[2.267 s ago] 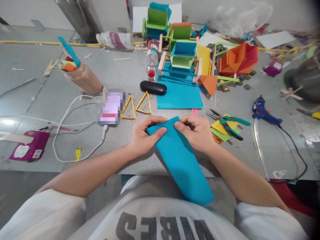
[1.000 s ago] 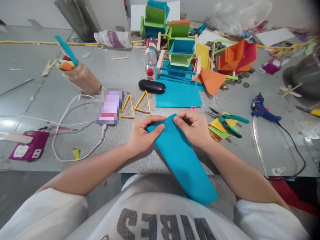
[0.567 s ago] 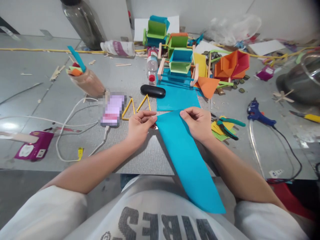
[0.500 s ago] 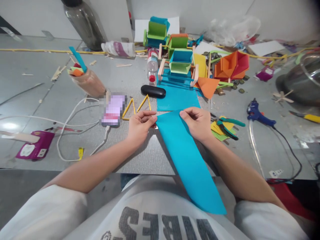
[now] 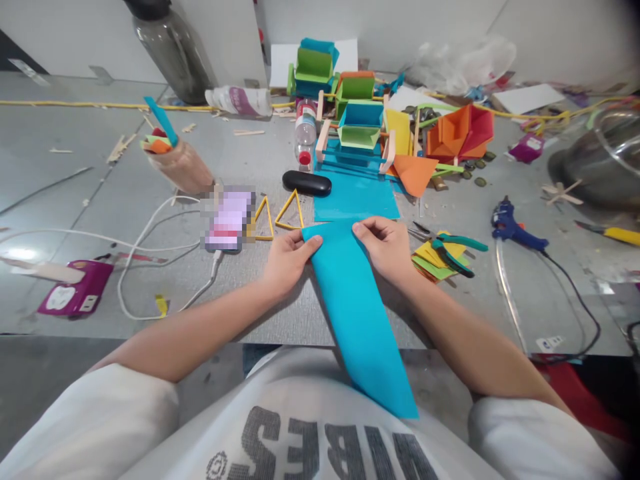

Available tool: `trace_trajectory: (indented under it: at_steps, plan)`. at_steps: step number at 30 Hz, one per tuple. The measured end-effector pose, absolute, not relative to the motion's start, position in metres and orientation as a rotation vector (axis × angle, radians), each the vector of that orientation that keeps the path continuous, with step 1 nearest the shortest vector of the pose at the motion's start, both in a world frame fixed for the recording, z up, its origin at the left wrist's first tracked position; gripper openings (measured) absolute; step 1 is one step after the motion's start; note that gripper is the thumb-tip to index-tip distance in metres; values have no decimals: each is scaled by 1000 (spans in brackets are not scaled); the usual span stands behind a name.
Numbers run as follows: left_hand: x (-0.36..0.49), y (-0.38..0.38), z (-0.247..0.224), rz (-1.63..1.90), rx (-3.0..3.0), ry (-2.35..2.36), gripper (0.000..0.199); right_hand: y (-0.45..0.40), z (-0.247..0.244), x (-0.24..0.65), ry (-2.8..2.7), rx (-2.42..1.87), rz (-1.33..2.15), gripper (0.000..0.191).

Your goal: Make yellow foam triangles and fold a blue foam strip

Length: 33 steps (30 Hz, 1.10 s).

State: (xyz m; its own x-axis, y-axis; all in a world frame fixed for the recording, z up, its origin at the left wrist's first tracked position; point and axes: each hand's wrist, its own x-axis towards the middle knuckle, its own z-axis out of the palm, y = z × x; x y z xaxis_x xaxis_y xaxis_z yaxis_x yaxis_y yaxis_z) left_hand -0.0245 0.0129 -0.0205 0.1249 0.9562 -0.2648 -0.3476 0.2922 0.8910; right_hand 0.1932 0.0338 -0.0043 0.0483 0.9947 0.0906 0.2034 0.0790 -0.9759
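A long strip of blue paper [image 5: 357, 307] runs from my hands down over the table's front edge to my shirt. My left hand [image 5: 290, 260] pinches its far left corner, thumb on top. My right hand [image 5: 385, 247] grips the far right corner between thumb and fingers; some of its fingertips are hidden behind the paper. Beyond the hands lies a flat blue sheet [image 5: 350, 205]. Two yellow stick triangles [image 5: 290, 210] rest beside my left hand, one partly behind a pixelated phone [image 5: 230, 220]. Pliers with teal handles [image 5: 450, 253] lie on coloured paper pieces right of my right hand.
Paper-bucket wheels on wooden stands [image 5: 357, 127] stand at the back centre, near an orange paper wheel [image 5: 457, 133]. A black case [image 5: 307, 182] sits before a small bottle [image 5: 305, 137]. A blue glue gun [image 5: 517, 227] lies right; a white cable [image 5: 123, 280] loops left.
The strip's far left corner has shifted left and lies flatter, with my left thumb now over it. Its near end has swung left. My right hand has moved slightly left.
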Motion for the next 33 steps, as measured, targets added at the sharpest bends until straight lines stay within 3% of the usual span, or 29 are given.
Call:
trace_trajectory:
  at_steps: [6, 14, 20, 33]
  plan:
    - [-36, 33, -19, 1357, 837, 1152, 40, 25, 2, 187, -1354, -1267, 1429, 51]
    - [-23, 7, -24, 1137, 854, 1043, 54, 14, -9, 177, -1319, -1281, 1138, 33]
    - [-26, 15, -17, 1277, 735, 1075, 53, 5, -9, 172, -1325, -1234, 1003, 44]
    - [-23, 5, -18, 1311, 702, 1107, 66, -7, -11, 169, -1466, -1275, 792, 37]
